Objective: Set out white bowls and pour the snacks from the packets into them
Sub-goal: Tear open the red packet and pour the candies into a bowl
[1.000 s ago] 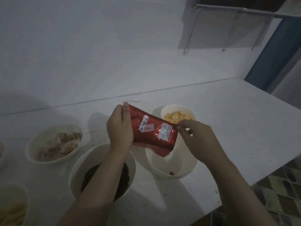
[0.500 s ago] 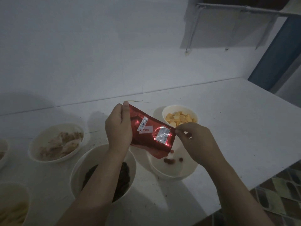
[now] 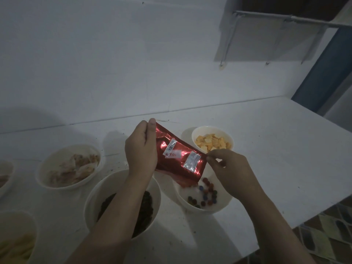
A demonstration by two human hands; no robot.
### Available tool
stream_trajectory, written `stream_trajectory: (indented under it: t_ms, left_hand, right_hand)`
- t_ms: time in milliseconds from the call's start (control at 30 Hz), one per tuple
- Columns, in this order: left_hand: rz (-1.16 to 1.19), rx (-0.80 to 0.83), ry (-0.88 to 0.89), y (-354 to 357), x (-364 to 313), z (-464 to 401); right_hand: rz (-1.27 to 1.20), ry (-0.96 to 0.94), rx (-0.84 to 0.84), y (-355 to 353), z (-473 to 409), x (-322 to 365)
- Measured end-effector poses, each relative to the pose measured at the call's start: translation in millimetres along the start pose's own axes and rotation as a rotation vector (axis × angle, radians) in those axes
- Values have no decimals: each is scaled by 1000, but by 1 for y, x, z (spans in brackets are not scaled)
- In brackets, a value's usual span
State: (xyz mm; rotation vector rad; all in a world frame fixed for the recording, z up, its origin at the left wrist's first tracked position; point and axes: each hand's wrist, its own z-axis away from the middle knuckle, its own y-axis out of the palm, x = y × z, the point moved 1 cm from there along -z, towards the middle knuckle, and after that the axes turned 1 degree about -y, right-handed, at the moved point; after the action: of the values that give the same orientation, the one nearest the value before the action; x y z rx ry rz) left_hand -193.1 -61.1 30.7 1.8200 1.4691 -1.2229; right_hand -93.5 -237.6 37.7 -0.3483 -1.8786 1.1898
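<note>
Surface: white scuffed tabletop [image 3: 266, 149] against a plain white wall
Packet: one glossy red foil packet [image 3: 179, 161], tilted mouth-down over a round white bowl [image 3: 222, 205]
Candies: small round coloured candies [image 3: 206, 195] lying in that bowl
Left hand [image 3: 141, 151]: fingers wrapped round the packet's upper end
Right hand [image 3: 231, 170]: fingertips pinching the packet's right corner
Other bowls: one of yellow cubes [image 3: 212, 142], one of dark pieces [image 3: 122, 202], one of pale flakes [image 3: 69, 165]

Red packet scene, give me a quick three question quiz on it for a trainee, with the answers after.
1. True or false: both hands hold the red packet.
2. Which bowl is the packet tipped over? A) bowl of yellow pieces B) bowl of round candies C) bowl of dark snacks
3. Fill in: the right hand pinches the packet's ____ corner as the camera sees it.

Key: 1 true, the left hand grips its other end; 2 B; 3 right.
</note>
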Motion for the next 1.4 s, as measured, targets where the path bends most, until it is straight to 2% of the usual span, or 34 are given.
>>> stream_trajectory:
  t_ms: [267,500,733,1000,1400]
  left_hand:
    - [25,1,19,-2,-2,-5]
    - [1,8,73,-5,-3,-6]
    - [12,10,138,-7,-13,-4]
    - [-6,34,174,-6,-12,-1]
    - [-27,30,144,-3,-12,-1]
  right_hand:
    - [-89,18,-131,11,10,5]
    - [-61,-10,-114,10,9,3]
    - [-41,-52,-202,7,11,-2]
    - [-31,-24,-139,5,13,-6]
    - [-38,-3,-136,5,15,-8]
